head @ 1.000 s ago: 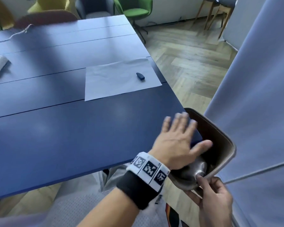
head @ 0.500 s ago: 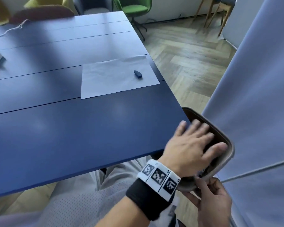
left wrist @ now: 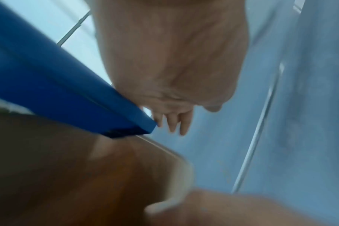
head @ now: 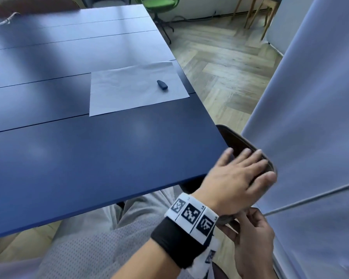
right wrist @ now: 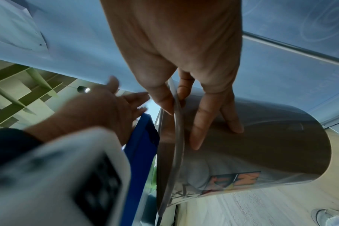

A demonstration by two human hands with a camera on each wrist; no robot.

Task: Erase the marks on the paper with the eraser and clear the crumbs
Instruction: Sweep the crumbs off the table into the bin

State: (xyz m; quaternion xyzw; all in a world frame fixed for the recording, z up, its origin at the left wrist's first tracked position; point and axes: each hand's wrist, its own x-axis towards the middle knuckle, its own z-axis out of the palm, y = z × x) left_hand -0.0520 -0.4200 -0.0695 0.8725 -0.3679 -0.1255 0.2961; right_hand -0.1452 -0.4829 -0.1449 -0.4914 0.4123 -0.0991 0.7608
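Observation:
A white sheet of paper (head: 135, 89) lies on the blue table (head: 89, 158) near its right edge. The small dark eraser (head: 162, 84) rests on the paper's right part, far from both hands. My left hand (head: 242, 170) is flat, fingers straight, just past the table's near right corner and over the mouth of a brown bin (head: 236, 141). My right hand (head: 252, 232) grips the bin's rim from below. In the right wrist view the thumb lies inside the bin (right wrist: 261, 145) and the fingers (right wrist: 199, 134) outside. No crumbs show.
A pale blue partition (head: 310, 117) stands close on the right, right behind the bin. Wooden floor (head: 220, 77) runs beyond the table's right edge, with a green chair (head: 157, 5) at the far end. My lap is under the table's near edge.
My left hand has slid off the table's corner and further over the bin's mouth. The right hand has kept its hold on the bin, and the view has shifted slightly.

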